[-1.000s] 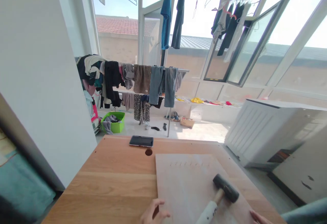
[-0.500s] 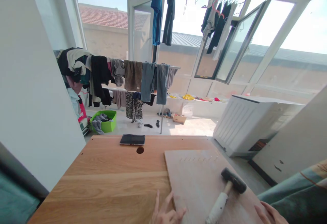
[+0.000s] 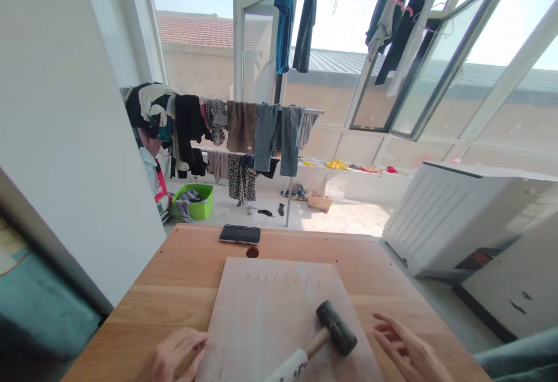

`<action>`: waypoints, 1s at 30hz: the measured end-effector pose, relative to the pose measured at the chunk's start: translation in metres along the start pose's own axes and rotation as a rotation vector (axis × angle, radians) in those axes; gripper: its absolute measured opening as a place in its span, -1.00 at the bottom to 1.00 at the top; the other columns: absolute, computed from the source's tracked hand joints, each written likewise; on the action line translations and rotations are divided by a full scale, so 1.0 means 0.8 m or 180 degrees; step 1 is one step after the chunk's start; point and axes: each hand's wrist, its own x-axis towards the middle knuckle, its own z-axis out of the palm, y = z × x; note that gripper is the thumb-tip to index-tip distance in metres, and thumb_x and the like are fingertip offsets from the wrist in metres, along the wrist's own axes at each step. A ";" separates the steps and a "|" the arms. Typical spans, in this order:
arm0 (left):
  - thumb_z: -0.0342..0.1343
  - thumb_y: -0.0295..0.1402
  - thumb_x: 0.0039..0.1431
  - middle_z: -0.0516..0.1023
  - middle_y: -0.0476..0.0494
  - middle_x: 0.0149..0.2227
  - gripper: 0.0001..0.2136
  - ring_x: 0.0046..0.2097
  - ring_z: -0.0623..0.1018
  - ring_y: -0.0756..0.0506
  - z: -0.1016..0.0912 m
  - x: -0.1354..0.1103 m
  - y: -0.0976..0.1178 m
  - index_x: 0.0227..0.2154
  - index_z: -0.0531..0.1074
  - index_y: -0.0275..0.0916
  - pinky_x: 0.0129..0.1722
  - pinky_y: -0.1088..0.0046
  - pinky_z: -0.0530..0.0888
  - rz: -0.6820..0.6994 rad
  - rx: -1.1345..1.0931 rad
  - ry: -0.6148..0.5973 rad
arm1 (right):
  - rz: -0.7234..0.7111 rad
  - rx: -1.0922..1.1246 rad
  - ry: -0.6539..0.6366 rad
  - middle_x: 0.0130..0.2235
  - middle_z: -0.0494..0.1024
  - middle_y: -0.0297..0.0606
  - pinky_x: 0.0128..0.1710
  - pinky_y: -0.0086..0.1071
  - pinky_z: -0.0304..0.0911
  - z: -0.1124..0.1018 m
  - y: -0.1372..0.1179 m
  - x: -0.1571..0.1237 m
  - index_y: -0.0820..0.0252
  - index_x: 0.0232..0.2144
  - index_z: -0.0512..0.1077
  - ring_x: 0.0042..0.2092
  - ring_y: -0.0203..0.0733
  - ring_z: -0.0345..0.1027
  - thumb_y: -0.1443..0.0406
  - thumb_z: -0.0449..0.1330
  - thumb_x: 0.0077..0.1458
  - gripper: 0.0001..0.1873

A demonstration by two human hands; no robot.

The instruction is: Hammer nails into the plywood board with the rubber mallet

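A pale wooden board (image 3: 244,318) lies flat on the table. A row of several small nails (image 3: 285,279) stands near its far edge. On the board's right half rests a mallet (image 3: 335,328) with a black head and a white-wrapped handle, held by neither hand. My left hand (image 3: 178,354) is at the board's left edge, fingers curled together and their tips against it. Beside the right edge, a little apart from the board, is my right hand (image 3: 403,350), open with its fingers stretched forward.
The wooden table (image 3: 165,295) has a phone (image 3: 239,234) and a round hole (image 3: 252,252) near its far edge. Beyond stand a laundry-hung drying rack (image 3: 316,111) and a green basket (image 3: 203,204). A white cabinet (image 3: 429,219) is to the right.
The board, with the mallet lying on it, has shifted left across the table and straightened. My left hand's spread fingers have curled in; my right hand has come off the board's edge.
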 end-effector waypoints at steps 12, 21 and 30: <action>0.10 -0.31 0.14 0.63 -0.11 -0.02 -0.55 -0.29 0.60 -0.10 0.035 0.173 -0.007 0.12 0.41 -0.14 -0.12 0.39 0.45 -0.1034 -0.0440 -0.0624 | -0.0941 -0.1377 -0.0869 -0.41 0.54 -0.27 -0.31 -0.39 0.20 0.093 -0.129 0.172 0.19 -0.45 0.48 -0.33 -0.17 0.42 0.49 0.13 -0.08 -0.82; 0.03 -0.18 0.21 0.64 -0.13 -0.05 -0.65 -0.56 0.50 0.01 0.041 0.176 -0.013 -0.01 0.49 -0.17 -0.35 0.45 0.49 -0.1000 -0.0919 -0.0310 | -0.0992 -0.1421 -0.0898 -0.33 0.60 -0.21 -0.23 -0.40 0.17 0.082 -0.140 0.166 0.20 -0.33 0.52 -0.25 -0.15 0.43 0.50 0.09 -0.03 -0.74; 0.06 -0.18 0.21 0.68 -0.16 -0.15 -0.72 -0.07 0.64 -0.17 0.059 0.196 0.007 -0.16 0.57 -0.18 -0.09 0.41 0.50 -0.0887 -0.0929 -0.0292 | -0.0926 -0.1512 -0.1051 -0.37 0.63 -0.22 -0.29 -0.44 0.17 0.094 -0.160 0.158 0.16 -0.48 0.57 -0.28 -0.17 0.46 0.50 0.12 -0.05 -0.75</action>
